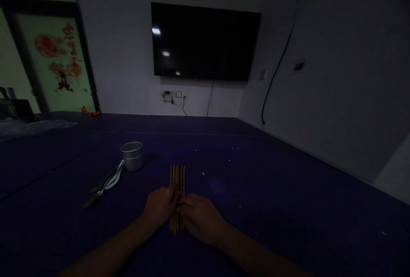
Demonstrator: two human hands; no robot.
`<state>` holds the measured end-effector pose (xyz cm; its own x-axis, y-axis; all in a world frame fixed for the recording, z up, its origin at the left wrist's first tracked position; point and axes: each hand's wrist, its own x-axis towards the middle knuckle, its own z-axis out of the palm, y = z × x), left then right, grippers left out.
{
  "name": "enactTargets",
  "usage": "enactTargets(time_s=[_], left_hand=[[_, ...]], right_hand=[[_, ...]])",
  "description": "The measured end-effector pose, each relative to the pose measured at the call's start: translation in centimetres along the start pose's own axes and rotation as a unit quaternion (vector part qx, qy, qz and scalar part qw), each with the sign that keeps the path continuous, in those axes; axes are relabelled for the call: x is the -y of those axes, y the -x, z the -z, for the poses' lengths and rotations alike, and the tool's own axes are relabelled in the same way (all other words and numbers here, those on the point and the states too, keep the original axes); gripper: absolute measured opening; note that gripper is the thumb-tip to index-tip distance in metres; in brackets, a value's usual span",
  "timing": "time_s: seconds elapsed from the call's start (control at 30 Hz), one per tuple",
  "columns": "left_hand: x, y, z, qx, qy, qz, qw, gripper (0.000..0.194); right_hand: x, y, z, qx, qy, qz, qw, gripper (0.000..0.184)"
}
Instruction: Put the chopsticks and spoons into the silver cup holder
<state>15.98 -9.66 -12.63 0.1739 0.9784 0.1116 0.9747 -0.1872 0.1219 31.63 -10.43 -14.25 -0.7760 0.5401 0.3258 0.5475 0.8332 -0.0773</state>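
Several wooden chopsticks lie side by side on the dark blue surface, pointing away from me. My left hand rests over their middle from the left, its fingers curled and closed on them. From the right, my right hand reaches in with bent fingertips pressed on the sticks close to the left hand's thumb. The fingers hide the middle of the bundle, and its near ends stick out between my wrists. The far tips sit roughly level, with a small gap toward the right.
A metal cup stands left of the chopsticks, with several metal spoons lying beside it. Small white scraps dot the blue surface. Clear plastic sheeting lies far left. A television hangs on the back wall, and a cable dangles at right.
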Motion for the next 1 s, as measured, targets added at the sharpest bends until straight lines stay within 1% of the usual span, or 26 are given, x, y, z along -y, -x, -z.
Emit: enactTargets(time_s=[0.17, 0.4, 0.6, 0.8, 1.0], left_hand=[[-0.12, 0.00, 0.15, 0.005, 0.004, -0.003, 1.000, 0.032], [-0.13, 0.02, 0.16, 0.004, 0.005, -0.009, 1.000, 0.032], [0.05, -0.14, -0.01, 0.012, -0.001, -0.005, 1.000, 0.033], [0.04, -0.37, -0.11, 0.017, -0.004, 0.007, 1.000, 0.036], [0.02, -0.38, -0.12, 0.009, 0.001, 0.014, 1.000, 0.037]], right_hand=[[-0.06, -0.05, -0.12, -0.009, 0.002, 0.008, 1.000, 0.022], [0.10, 0.00, -0.09, -0.028, -0.002, -0.010, 1.000, 0.020], [-0.03, -0.01, -0.19, -0.072, -0.017, -0.036, 0.997, 0.023], [-0.31, -0.19, -0.50, -0.061, -0.019, -0.040, 0.997, 0.021], [-0.37, -0.11, -0.70, -0.063, -0.029, -0.036, 0.997, 0.020]])
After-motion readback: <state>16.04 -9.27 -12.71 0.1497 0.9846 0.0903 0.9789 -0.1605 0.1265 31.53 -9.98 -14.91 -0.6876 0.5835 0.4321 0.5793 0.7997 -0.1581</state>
